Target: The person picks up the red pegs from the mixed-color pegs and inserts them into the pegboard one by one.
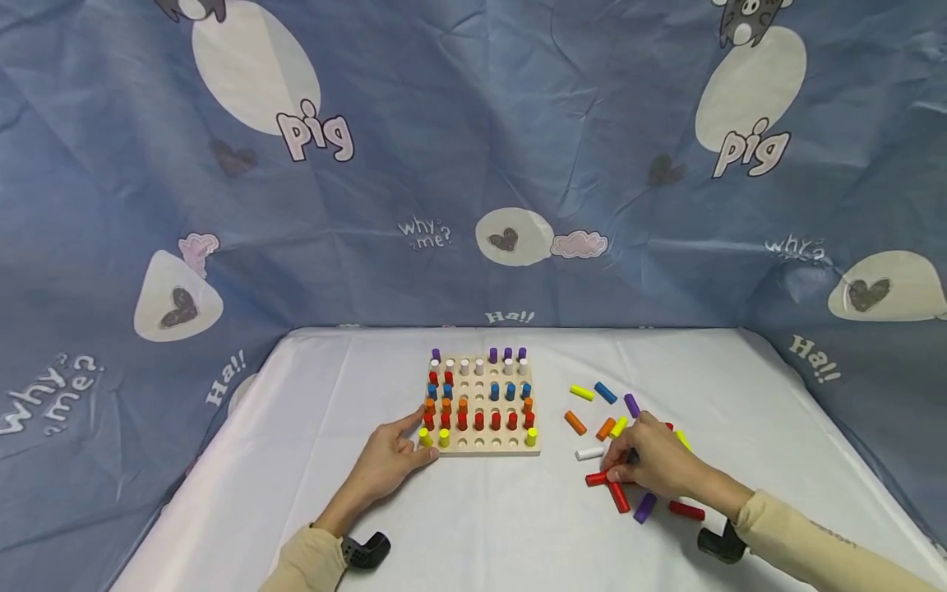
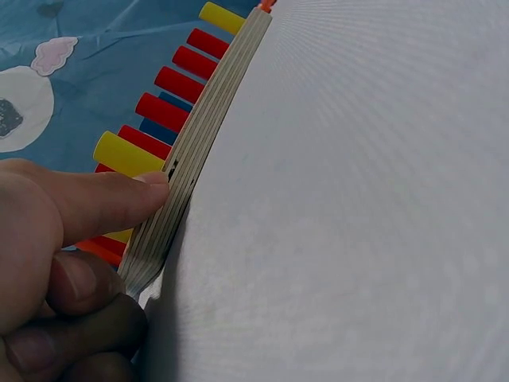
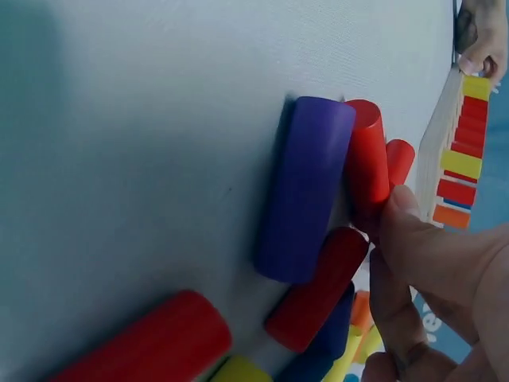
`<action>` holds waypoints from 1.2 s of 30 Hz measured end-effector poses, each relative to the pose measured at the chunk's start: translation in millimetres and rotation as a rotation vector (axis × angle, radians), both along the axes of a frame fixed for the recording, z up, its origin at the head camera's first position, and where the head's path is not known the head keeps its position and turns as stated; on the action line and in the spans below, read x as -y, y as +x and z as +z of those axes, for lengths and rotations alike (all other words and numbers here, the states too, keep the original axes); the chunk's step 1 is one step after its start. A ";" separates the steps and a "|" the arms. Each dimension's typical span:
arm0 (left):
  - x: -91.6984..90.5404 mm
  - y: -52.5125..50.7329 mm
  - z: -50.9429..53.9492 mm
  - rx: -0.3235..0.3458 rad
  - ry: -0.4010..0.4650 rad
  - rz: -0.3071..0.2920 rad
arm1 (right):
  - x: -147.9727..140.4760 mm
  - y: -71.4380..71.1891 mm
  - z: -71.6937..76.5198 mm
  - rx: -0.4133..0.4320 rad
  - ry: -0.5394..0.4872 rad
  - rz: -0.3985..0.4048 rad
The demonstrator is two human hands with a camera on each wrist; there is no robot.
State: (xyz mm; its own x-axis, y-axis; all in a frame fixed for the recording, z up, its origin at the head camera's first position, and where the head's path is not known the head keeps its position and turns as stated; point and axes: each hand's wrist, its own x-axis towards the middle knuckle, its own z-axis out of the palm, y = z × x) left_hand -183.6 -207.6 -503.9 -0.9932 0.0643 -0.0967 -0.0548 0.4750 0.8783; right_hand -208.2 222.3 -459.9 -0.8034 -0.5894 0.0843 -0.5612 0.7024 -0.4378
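A wooden pegboard (image 1: 488, 450) carries rows of purple, white, red, blue, orange and yellow pegs. My left hand (image 1: 388, 462) holds its near left corner, thumb along the front edge and index finger by the left side; the left wrist view shows the thumb against the layered edge (image 2: 179, 163). To the right of the board, my right hand (image 1: 654, 457) pinches a red peg (image 3: 400, 159) among loose pegs, and part of that peg is hidden by the thumb. Beside it lie another red peg (image 3: 366, 155) and a purple peg (image 3: 306, 191).
More loose pegs lie around the right hand: a white one (image 1: 589, 453), an orange one (image 1: 575, 423), a blue one (image 1: 605, 392), a yellow one (image 1: 581, 392) and a dark red one (image 1: 686, 511). White cloth (image 1: 473, 526) covers the table, with a blue printed curtain (image 1: 473, 164) behind.
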 end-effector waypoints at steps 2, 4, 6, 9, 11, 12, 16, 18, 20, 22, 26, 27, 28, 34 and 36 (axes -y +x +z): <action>0.2 -0.4 -0.3 -0.001 0.003 0.003 | 1.2 0.7 -0.6 0.010 0.003 0.000; 0.3 -0.8 -1.3 0.002 0.009 0.002 | 2.6 1.0 -0.6 0.032 0.009 0.002; 0.4 -0.8 -2.8 0.001 0.015 -0.002 | 4.2 2.2 -0.8 0.059 0.022 -0.005; 0.1 -0.5 -4.9 -0.001 0.013 -0.010 | 6.7 5.0 -0.8 0.071 0.053 -0.023; -0.2 0.0 -5.5 0.001 0.010 -0.012 | 8.7 7.0 -1.0 0.066 0.074 -0.028; -0.3 0.3 -5.6 -0.001 0.008 -0.012 | 9.7 7.9 -1.2 0.058 0.085 -0.030; -0.7 1.0 -6.2 -0.003 0.018 -0.015 | 13.3 10.6 -1.3 0.041 0.112 -0.035; -0.8 0.8 -6.3 -0.012 0.019 -0.022 | 14.6 11.4 -0.7 0.031 0.117 -0.028; -0.4 0.5 -6.3 -0.016 0.016 -0.025 | 16.2 11.6 1.3 0.024 0.115 -0.024; 0.2 -0.2 -6.0 -0.025 0.010 -0.024 | 18.4 11.1 4.5 0.015 0.105 -0.017; 1.8 -1.4 -4.9 -0.028 0.008 -0.019 | 23.4 8.9 12.7 0.029 0.073 -0.032; 2.1 -1.6 -4.6 -0.028 0.013 -0.018 | 24.6 8.1 14.7 0.032 0.063 -0.037; 2.2 -1.8 -4.5 -0.027 0.015 -0.019 | 25.4 6.9 16.3 0.030 0.055 -0.044; 2.0 -1.6 -5.0 -0.024 0.025 -0.023 | 28.0 -8.7 19.0 -0.062 -0.058 -0.070; 1.8 -1.0 -5.4 -0.023 0.027 -0.023 | 28.4 -15.2 17.8 -0.058 -0.112 -0.085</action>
